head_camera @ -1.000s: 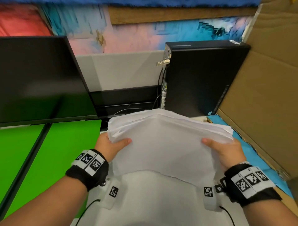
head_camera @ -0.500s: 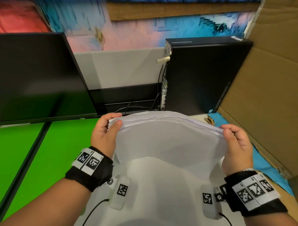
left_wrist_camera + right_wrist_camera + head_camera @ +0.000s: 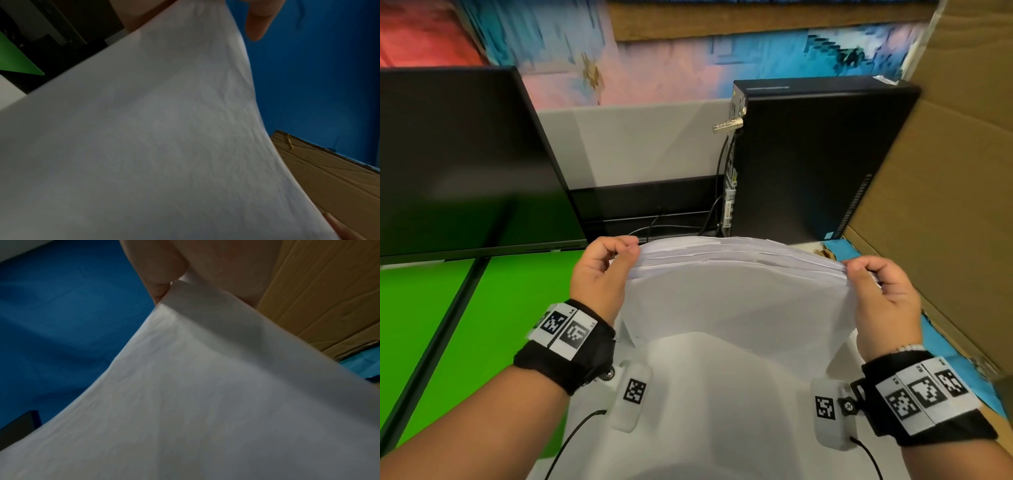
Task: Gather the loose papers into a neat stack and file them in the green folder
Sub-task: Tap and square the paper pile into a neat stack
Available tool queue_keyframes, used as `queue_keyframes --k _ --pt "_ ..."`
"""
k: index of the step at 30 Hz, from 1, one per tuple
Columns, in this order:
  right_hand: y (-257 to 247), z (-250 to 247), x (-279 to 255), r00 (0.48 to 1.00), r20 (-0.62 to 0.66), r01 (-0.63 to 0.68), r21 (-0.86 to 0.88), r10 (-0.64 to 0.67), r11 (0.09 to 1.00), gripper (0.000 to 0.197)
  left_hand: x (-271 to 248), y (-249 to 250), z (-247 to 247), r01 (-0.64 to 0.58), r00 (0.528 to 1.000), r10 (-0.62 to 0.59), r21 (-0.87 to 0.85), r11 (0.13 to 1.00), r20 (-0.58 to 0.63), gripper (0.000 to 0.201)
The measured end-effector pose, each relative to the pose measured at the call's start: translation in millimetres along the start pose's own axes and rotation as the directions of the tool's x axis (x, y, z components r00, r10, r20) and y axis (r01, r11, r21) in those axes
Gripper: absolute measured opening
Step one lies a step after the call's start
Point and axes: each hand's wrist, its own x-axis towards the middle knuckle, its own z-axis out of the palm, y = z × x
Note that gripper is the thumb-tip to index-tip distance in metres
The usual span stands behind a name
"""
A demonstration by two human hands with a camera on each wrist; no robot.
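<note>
A thick stack of white papers [image 3: 736, 294] stands nearly upright in front of me, its top edge bowed and slightly uneven. My left hand [image 3: 613, 263] pinches its upper left corner and my right hand [image 3: 869, 277] pinches its upper right corner. The green folder [image 3: 458, 308] lies open and flat on the desk to the left. In the left wrist view the paper [image 3: 164, 146] fills most of the frame with a fingertip [image 3: 257, 21] above it. In the right wrist view the paper [image 3: 205, 402] hangs below my thumb and fingers [image 3: 162, 272].
A black monitor [image 3: 458, 161] stands at the back left and a black computer tower [image 3: 808, 161] at the back right. A cardboard panel [image 3: 945, 205] walls the right side. Cables [image 3: 671, 226] run behind the papers. Blue sheeting [image 3: 839, 246] covers the desk at right.
The stack was tilted up from lying flatter to standing on its lower edge. Both hands slid from the side edges up to the top corners.
</note>
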Motion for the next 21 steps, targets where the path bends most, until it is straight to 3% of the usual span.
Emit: queue_keyframes --k 6,8,10,13,16,18,20,21 --pt "1 -6 3 1.000 0.027 0.015 -0.023 -0.014 1.000 0.011 6 -5 2 -0.035 0.999 0.037 0.153 0.988 -0.015 0.039" --pt "2 -8 4 0.999 0.042 0.016 0.034 -0.017 0.999 0.013 8 -4 0 -0.041 0.999 0.043 0.137 0.990 -0.009 0.041" --pt "8 -13 4 0.990 0.139 -0.021 0.150 0.000 0.989 0.019 9 -6 -1 -0.010 1.000 0.010 0.140 0.990 0.002 0.038" --pt "21 -23 6 0.950 0.312 -0.104 0.235 0.027 0.966 0.062 11 -8 -2 0.070 0.998 -0.070 0.152 0.986 -0.003 0.027" --pt "32 -25 5 0.930 0.352 -0.195 0.224 0.107 0.955 0.092 12 -8 -1 0.129 0.992 -0.129 0.048 0.990 -0.006 0.030" --pt "35 -20 3 0.923 0.341 -0.254 0.195 0.177 0.947 0.101 13 -7 -1 0.163 0.987 -0.163 -0.037 0.986 -0.008 0.036" --pt "32 -15 0 0.921 0.311 -0.288 0.142 0.233 0.947 0.090 14 -8 -1 0.162 0.987 -0.162 -0.067 0.985 0.008 0.032" --pt "28 -13 -2 0.921 0.282 -0.313 0.128 0.269 0.941 0.069 12 -9 -3 0.124 0.991 -0.122 -0.028 0.992 0.045 0.021"
